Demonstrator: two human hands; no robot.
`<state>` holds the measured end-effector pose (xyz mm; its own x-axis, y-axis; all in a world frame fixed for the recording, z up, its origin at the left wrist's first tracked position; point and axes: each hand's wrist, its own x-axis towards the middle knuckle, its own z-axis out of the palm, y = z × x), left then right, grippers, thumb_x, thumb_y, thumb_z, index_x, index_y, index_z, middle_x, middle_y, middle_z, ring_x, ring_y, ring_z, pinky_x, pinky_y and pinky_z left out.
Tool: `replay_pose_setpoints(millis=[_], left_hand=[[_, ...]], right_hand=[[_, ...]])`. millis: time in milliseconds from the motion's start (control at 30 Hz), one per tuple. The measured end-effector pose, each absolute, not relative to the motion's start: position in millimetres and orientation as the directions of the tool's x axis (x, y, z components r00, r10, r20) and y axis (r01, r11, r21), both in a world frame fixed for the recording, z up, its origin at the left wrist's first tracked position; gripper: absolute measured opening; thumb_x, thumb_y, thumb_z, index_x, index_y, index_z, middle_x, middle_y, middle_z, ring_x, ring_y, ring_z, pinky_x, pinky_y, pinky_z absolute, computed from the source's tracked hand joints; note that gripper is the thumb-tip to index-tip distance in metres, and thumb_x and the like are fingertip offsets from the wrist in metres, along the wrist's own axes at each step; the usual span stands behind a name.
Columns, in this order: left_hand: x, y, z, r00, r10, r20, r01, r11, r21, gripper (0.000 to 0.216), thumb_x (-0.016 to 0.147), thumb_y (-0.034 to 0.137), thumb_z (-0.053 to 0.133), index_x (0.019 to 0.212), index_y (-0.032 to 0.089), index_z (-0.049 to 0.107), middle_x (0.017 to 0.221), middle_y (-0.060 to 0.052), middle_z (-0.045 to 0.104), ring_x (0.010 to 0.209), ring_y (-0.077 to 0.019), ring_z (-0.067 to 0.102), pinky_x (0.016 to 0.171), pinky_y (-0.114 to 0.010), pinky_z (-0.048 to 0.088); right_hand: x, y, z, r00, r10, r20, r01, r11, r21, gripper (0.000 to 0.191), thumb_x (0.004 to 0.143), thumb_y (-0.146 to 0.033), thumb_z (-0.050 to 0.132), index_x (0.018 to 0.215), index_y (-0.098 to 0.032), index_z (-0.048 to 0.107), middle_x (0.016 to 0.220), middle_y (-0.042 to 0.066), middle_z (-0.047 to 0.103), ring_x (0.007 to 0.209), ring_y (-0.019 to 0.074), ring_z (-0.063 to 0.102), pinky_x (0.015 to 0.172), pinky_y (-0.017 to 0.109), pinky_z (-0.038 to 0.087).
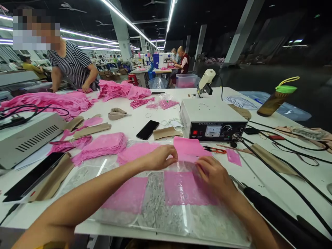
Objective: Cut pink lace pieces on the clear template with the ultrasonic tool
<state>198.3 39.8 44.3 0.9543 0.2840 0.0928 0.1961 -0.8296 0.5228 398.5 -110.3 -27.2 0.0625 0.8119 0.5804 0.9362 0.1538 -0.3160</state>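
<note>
A pink fabric piece (190, 148) lies across the far edge of a clear plastic sheet (155, 218) in front of me. My left hand (164, 157) has its thumb and fingers pinched at the fabric's left near corner. My right hand (213, 170) pinches the near edge at its right side. Whether the fingertips also catch the sheet's edge is hard to see. Two more pink pieces show through the sheet, one at left (127, 197) and one below my hands (181, 190). Left of my left hand lies a stack of pink pieces (102, 148).
Behind my hands stand a white control box (212, 117) with a meter and a phone (147, 129). Orange-handled snips (216, 150) lie close by. Cables and a black-handled tool (275, 204) run along the right. A bottle (276, 100) leans there. A co-worker (72, 64) handles pink fabric (46, 103).
</note>
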Motion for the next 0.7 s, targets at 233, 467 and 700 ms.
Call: replay_pose_setpoints(millis=[233, 467, 700], left_hand=[[157.6, -23.6, 18.6, 0.984, 0.173, 0.032, 0.123, -0.807, 0.578, 0.015, 0.081, 0.004, 0.059, 0.071, 0.016, 0.061, 0.076, -0.002, 0.062, 0.075, -0.0148, 0.057, 0.075, -0.025, 0.043], [158.3, -26.9, 9.3, 0.958, 0.287, -0.020, 0.230, -0.723, 0.651, 0.015, 0.076, 0.001, 0.061, 0.068, 0.014, 0.063, 0.081, -0.003, 0.062, 0.077, -0.0140, 0.057, 0.073, -0.023, 0.042], [160.0, -25.1, 14.5, 0.922, 0.377, -0.087, 0.310, -0.585, 0.750, 0.014, 0.071, 0.000, 0.063, 0.066, 0.014, 0.065, 0.077, 0.000, 0.061, 0.073, -0.0117, 0.056, 0.067, -0.020, 0.040]], right_hand=[[380.7, -179.2, -35.1, -0.151, 0.781, 0.606, 0.914, 0.344, -0.215, 0.018, 0.094, -0.011, 0.049, 0.099, -0.020, 0.064, 0.085, 0.003, 0.067, 0.080, 0.0163, 0.060, 0.074, 0.030, 0.048], [383.2, -180.0, -32.4, -0.113, 0.817, 0.566, 0.864, 0.362, -0.350, 0.011, 0.093, -0.017, 0.054, 0.093, -0.022, 0.064, 0.083, 0.003, 0.066, 0.077, 0.0155, 0.063, 0.068, 0.028, 0.053], [389.6, -184.4, -29.4, -0.122, 0.848, 0.516, 0.835, 0.368, -0.408, 0.014, 0.093, -0.027, 0.057, 0.101, -0.025, 0.068, 0.090, 0.003, 0.068, 0.085, 0.0165, 0.065, 0.072, 0.028, 0.057]])
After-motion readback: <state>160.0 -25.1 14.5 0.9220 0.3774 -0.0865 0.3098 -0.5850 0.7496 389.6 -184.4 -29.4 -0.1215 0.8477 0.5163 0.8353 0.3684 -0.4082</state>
